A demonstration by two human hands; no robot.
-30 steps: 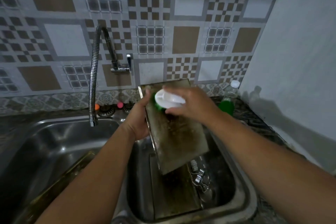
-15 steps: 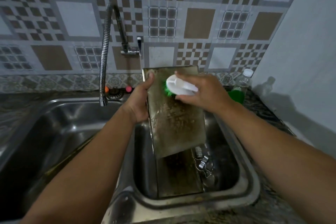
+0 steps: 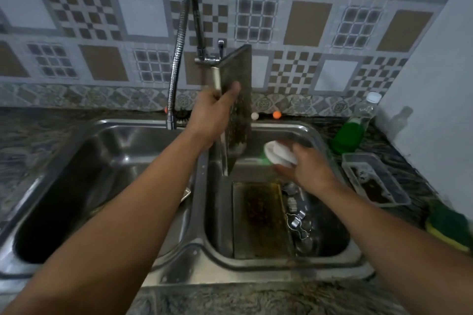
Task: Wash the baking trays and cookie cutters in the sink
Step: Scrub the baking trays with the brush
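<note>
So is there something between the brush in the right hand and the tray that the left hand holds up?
Nothing visible: the brush sits just right of the tray, with only air between.

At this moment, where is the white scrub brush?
In the head view, the white scrub brush is held in the right hand over the right basin, just right of the upright baking tray that the left hand holds.

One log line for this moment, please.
left hand: holds baking tray upright over right basin | right hand: holds scrub brush off tray | second tray, cookie cutters: in basin
</note>
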